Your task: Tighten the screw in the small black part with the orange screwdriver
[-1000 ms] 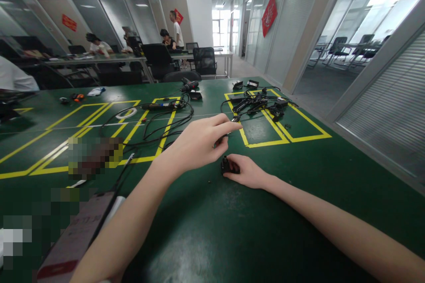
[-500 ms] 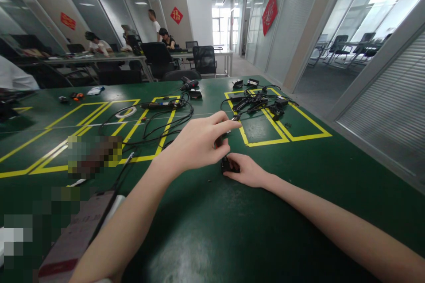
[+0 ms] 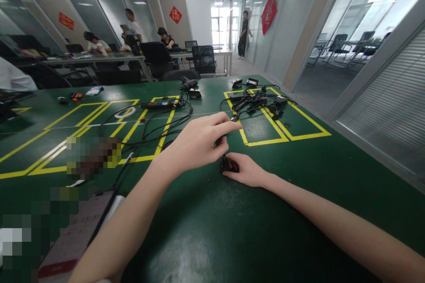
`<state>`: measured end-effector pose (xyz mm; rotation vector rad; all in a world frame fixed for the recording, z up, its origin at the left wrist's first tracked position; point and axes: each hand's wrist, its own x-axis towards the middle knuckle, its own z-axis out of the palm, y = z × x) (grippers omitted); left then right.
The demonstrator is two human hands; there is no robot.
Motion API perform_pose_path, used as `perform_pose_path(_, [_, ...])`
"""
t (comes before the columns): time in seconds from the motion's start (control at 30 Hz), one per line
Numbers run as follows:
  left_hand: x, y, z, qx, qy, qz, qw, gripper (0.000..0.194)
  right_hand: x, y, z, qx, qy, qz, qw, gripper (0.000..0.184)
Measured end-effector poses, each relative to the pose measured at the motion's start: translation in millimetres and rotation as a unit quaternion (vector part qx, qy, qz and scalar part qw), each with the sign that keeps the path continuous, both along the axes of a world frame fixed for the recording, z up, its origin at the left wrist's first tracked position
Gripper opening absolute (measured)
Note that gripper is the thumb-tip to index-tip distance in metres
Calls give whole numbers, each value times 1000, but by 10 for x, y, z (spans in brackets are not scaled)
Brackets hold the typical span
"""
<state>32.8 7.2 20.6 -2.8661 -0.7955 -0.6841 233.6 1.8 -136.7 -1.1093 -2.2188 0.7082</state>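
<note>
My left hand (image 3: 206,139) is closed, thumb and fingers bent around what looks like a small upright screwdriver (image 3: 218,141) with a dark handle. Most of the tool is hidden behind the fingers. Just below it, my right hand (image 3: 247,170) pinches a small black plastic part (image 3: 225,166) against the green table (image 3: 265,230). The part's exact kind is hard to make out, since the fingers cover its right side. The tool's lower end is close above the part; whether the two touch, I cannot tell.
Black cables and plugs (image 3: 255,101) lie in a heap beyond my right hand. A power drill (image 3: 188,84) and a corded tool (image 3: 162,105) are further back. A boxlike object (image 3: 79,225) lies by my left forearm. People sit and stand at the rear.
Both hands stay almost in place; my left fingers have shifted slightly around the tool. A standing person at the rear has moved left, and another now appears in the corridor.
</note>
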Motion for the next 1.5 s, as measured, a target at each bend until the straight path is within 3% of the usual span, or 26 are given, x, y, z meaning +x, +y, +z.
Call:
perform_pose_path(0.17, [-5, -3, -16, 4, -5, 18, 1000, 37, -5, -6, 8, 0, -3, -4, 1000, 21])
perform_pose_path(0.33, [4, -5, -13, -7, 1, -1, 1000, 46, -5, -11, 6, 0, 3, -1, 1000, 21])
perform_pose_path(0.47, [6, 2, -11, -3, -1, 13, 1000, 37, -8, -8, 13, -4, -3, -5, 1000, 22])
perform_pose_path(0.67, [9, 0, -22, 0, -9, -12, 1000, 47, -9, -6, 9, 1, 0, 0, 1000, 20])
perform_pose_path(0.83, [22, -5, -30, -1, -9, 8, 1000, 38, -3, -4, -3, 8, -2, -2, 1000, 20])
perform_pose_path(1.0, [27, -9, -16, 5, 0, -2, 1000, 48, 3, 0, -8, 5, 9, 11, 1000, 19])
perform_pose_path(1.17, [16, 1, -25, 13, 2, 24, 1000, 39, 1, 2, -10, 4, 1, 5, 1000, 19])
perform_pose_path(1.33, [10, 3, -29, 10, 6, 9, 1000, 49, 5, 2, -10, 1, 1, 5, 1000, 19])
perform_pose_path(1.5, [8, 11, -35, 2, 2, 18, 1000, 46, 8, 4, -24, 0, 5, 4, 1000, 20])
